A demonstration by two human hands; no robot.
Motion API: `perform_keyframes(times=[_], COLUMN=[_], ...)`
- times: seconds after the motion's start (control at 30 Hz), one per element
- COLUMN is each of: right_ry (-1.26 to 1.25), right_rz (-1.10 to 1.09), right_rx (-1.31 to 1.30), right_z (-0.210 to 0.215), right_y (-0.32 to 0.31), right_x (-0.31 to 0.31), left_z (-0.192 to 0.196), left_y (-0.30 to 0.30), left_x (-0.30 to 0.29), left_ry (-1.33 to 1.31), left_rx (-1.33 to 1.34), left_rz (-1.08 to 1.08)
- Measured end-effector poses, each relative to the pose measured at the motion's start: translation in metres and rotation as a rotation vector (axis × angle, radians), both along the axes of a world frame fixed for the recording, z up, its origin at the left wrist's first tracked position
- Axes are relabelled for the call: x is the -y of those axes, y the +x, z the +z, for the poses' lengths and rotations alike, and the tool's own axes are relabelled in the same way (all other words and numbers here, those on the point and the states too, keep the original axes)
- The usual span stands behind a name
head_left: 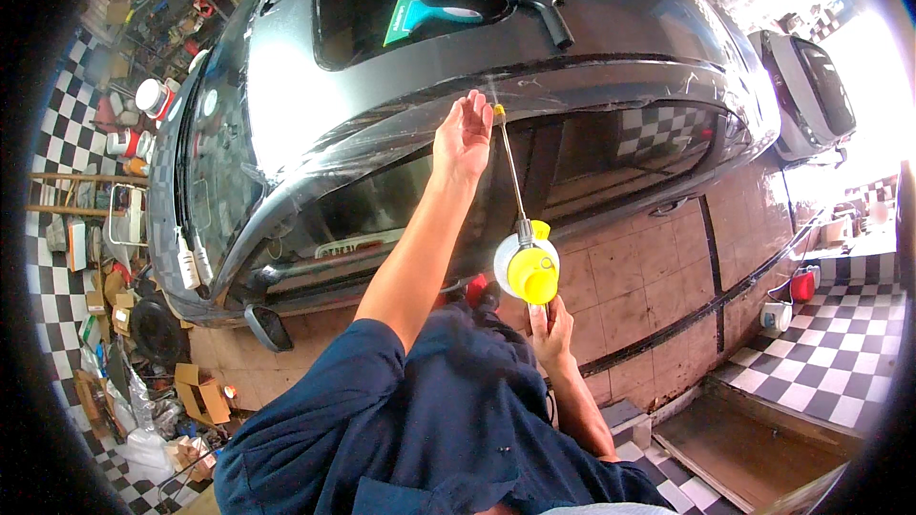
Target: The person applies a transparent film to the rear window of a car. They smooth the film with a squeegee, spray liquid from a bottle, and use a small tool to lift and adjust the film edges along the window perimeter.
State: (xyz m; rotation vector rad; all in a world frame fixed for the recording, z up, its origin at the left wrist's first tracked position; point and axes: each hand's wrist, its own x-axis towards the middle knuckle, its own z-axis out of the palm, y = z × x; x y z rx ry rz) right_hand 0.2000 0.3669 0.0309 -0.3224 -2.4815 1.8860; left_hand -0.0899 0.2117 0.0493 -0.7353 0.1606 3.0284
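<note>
My left hand (464,136) is raised with fingers spread, resting on the clear film that lies over the dark grey car (382,95) near its rear window edge. My right hand (551,328) grips the handle of a pressure sprayer (528,269) with a white bottle and yellow top. The sprayer's thin metal wand runs upward, and its yellow nozzle tip (498,112) sits just right of my left fingers, close to the car's surface. A teal squeegee (425,17) lies inside the car behind the glass, above my left hand.
A black wiper arm (549,11) lies on the car's rear glass. Shelves with cans, boxes and cardboard crowd the left side (114,229). Another white vehicle (811,91) stands at upper right. The floor is brown tile bordered by black-and-white checks (840,353).
</note>
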Motion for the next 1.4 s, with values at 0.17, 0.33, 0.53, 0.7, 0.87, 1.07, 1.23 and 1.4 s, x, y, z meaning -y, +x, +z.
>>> perform_keyframes(times=[0.17, 0.33, 0.53, 0.7, 0.87, 1.07, 1.23, 1.4], right_ry=[-0.025, -0.037, -0.061, 0.005, -0.031, 0.032, 0.004, 0.062], right_rz=[0.014, 0.045, 0.100, 0.212, 0.219, 0.200, 0.116, 0.083], right_rx=[0.025, -0.049, -0.025, -0.144, -0.012, -0.097, -0.131, -0.135], right_z=[-0.004, 0.001, 0.018, 0.001, 0.006, -0.009, -0.010, -0.013], right_y=[0.000, -0.005, -0.012, -0.019, -0.027, -0.026, -0.025, -0.021], right_x=[-0.004, -0.006, -0.014, -0.034, -0.045, -0.051, -0.045, -0.045], left_z=[-0.002, -0.006, 0.000, 0.002, 0.002, 0.003, 0.009, -0.010], left_y=[0.000, 0.001, 0.006, 0.009, 0.008, 0.010, 0.010, -0.003], left_x=[0.001, 0.002, 0.002, 0.003, 0.004, 0.001, -0.011, -0.030], left_ry=[0.020, 0.035, 0.043, 0.019, -0.010, -0.012, 0.010, 0.019], left_rx=[-0.006, -0.013, -0.060, -0.061, -0.039, -0.072, -0.012, -0.022], left_rz=[-0.006, -0.009, -0.012, -0.009, 0.002, 0.002, 0.056, 0.077])
